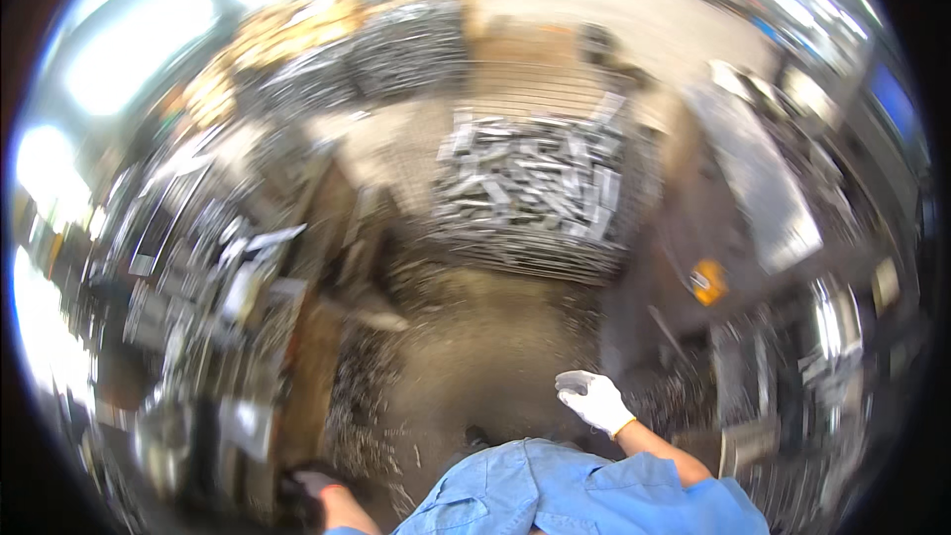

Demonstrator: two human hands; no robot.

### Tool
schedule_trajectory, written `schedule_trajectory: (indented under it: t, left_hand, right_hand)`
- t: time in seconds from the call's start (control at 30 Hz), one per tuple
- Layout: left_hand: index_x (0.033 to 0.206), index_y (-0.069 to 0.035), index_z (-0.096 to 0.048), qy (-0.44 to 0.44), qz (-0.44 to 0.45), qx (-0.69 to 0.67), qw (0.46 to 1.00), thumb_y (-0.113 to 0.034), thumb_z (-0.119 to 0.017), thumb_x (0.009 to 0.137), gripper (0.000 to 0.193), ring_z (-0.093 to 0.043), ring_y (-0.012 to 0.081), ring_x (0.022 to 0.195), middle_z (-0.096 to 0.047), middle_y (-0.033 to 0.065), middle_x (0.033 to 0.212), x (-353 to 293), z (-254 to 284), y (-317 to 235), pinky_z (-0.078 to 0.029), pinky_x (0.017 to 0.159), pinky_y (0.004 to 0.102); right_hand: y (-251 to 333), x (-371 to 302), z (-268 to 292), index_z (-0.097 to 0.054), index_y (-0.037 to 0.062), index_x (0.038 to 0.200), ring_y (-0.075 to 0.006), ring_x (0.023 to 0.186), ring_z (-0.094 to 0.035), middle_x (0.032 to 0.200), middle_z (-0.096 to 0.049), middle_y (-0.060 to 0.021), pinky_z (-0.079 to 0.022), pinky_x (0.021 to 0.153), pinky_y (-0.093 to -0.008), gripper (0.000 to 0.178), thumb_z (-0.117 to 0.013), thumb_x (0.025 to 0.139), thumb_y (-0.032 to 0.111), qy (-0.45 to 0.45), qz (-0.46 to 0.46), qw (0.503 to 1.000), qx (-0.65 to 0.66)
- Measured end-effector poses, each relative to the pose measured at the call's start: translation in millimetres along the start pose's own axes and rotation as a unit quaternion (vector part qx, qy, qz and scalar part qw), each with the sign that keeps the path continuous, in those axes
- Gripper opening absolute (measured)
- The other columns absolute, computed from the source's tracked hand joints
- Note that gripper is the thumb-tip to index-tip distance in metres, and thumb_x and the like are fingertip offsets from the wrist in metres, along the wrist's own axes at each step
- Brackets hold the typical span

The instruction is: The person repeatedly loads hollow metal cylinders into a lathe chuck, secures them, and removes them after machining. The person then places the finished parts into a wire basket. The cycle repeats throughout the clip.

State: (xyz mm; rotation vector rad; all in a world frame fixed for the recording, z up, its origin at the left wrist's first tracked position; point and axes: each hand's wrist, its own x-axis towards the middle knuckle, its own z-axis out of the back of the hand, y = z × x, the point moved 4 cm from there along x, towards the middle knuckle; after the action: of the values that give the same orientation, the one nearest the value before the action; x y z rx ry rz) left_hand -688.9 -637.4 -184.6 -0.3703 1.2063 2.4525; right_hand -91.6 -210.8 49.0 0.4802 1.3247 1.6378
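My right hand (pixel 597 403), in a white glove with grey fingertips and a yellow cuff edge, hangs in front of my body over the floor. Its fingers are loosely stretched out, and nothing shows in them. Low on the left, my left hand (pixel 315 481) wears a darker glove with a reddish cuff. It is beside the wooden edge (pixel 302 376) of a bench, and blur hides its fingers. Ahead of me stands a wire mesh bin (pixel 555 263) heaped with silvery metal pieces (pixel 530 173).
Cluttered metal parts (pixel 213 287) cover the bench at left. On the right are a pale metal plate (pixel 758 178) and a small orange-yellow object (pixel 707 282). Stacks of grey parts (pixel 411 45) stand at the back. Shavings (pixel 362 386) litter the floor (pixel 466 337). The whole picture is motion-blurred.
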Motion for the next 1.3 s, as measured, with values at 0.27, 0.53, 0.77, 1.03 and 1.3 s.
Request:
schedule_trajectory:
  t: [0.27,0.53,0.77,1.03,1.3]
  left_hand:
    - [0.153,-0.008,-0.059,-0.076,0.635,-0.447,0.625,-0.03,-0.054,0.112,0.047,-0.055,0.029,0.144,-0.052,0.0139,0.163,-225.6,-200.1,201.6,-0.05,0.109,0.0423]
    - [0.089,-0.013,-0.062,-0.264,0.421,-0.859,-0.127,-0.039,-0.062,0.107,0.031,-0.049,0.0144,0.064,-0.053,-0.0025,0.072,-250.3,-158.8,216.5,-0.04,0.056,0.0355]
    - [0.1,-0.016,-0.069,-0.293,0.381,-0.87,-0.111,-0.067,-0.056,0.102,0.052,-0.063,0.0176,0.071,-0.069,0.0018,0.087,-211.5,-108.9,155.7,-0.053,0.061,0.0357]
    - [0.11,-0.008,-0.066,-0.182,0.455,-0.867,0.091,-0.029,-0.063,0.108,0.022,-0.07,0.0193,0.075,-0.069,0.005,0.094,-114.7,35.4,97.6,-0.061,0.068,0.039]
    - [0.122,-0.003,-0.067,-0.172,0.416,-0.866,0.217,-0.027,-0.065,0.108,0.028,-0.068,0.0175,0.096,-0.07,0.0085,0.107,-108.0,77.4,134.1,-0.058,0.086,0.0351]
  right_hand:
    - [171.9,114.6,-247.6,-0.073,0.0025,0.132,-0.0335,0.12,-0.072,0.13,-0.076,-0.0172,-0.056,0.106,-0.0416,0.044,-0.071,0.098,0.031,0.344,0.216,0.885,-0.23]
    - [293.9,157.2,-377.7,-0.069,0.0095,0.139,-0.0339,0.126,-0.069,0.134,-0.073,-0.0164,-0.054,0.108,-0.0429,0.045,-0.068,0.1,0.031,0.517,0.331,0.728,-0.306]
    - [463.1,223.0,-465.3,-0.071,0.0076,0.137,-0.0322,0.123,-0.071,0.136,-0.073,-0.0158,-0.056,0.107,-0.0413,0.045,-0.071,0.098,0.029,0.511,0.416,0.712,-0.244]
    - [604.9,248.7,-681.3,-0.058,0.0046,0.151,-0.0354,0.124,-0.071,0.137,-0.072,-0.0188,-0.055,0.109,-0.0419,0.066,-0.072,0.093,0.033,0.562,0.619,0.53,-0.141]
    - [531.3,196.1,-891.4,-0.071,-0.0067,0.128,-0.033,0.105,-0.075,0.117,-0.077,-0.0233,-0.062,0.091,-0.0455,0.071,-0.088,0.075,0.037,0.731,0.412,0.346,-0.419]
